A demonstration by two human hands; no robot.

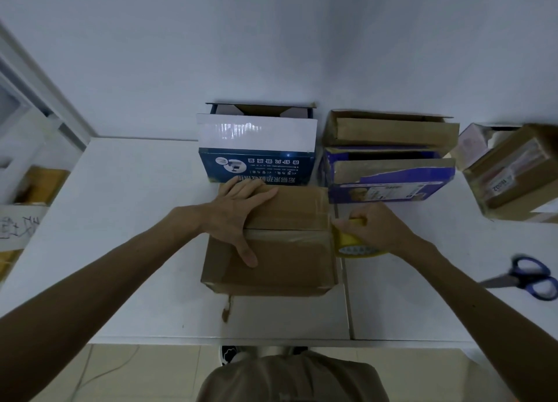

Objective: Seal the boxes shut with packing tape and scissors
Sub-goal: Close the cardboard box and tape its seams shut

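brown cardboard box (pixel 271 250), flaps closed, tape across seam, mid-table | our left hand (pixel 238 211) flat on its top, fingers spread | our right hand (pixel 374 226) grips yellow tape roll (pixel 350 244) at box's right edge

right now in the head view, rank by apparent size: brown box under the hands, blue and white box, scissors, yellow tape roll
1. brown box, though nearest the camera
2. blue and white box, farther back, so a close call
3. scissors
4. yellow tape roll, partly hidden by the right hand
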